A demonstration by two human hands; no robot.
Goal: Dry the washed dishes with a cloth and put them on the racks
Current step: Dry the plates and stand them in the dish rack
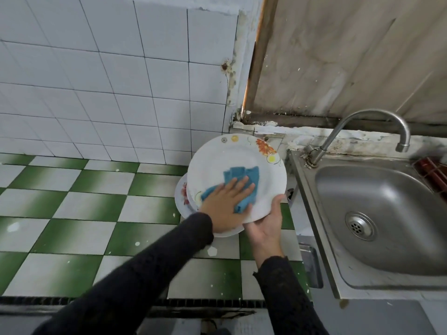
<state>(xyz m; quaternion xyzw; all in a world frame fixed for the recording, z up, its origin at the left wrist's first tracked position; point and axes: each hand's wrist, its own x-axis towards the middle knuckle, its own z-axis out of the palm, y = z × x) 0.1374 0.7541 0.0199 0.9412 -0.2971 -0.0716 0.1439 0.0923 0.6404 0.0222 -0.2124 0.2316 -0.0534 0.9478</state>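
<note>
Left of the sink point(306, 189), raised over the green-checked floor point(72, 201): a white flowered plate point(232, 153), face tilted up. Flat on that face, a blue cloth point(244, 175), pressed down by the left hand point(225, 206) with fingers straight. Gripped at the edge nearest the sink by the right hand point(266, 226), thumb curled over the rim, fingers hidden underneath. Just behind, on the side away from the sink, a second plate point(181, 197) peeking out.
</note>
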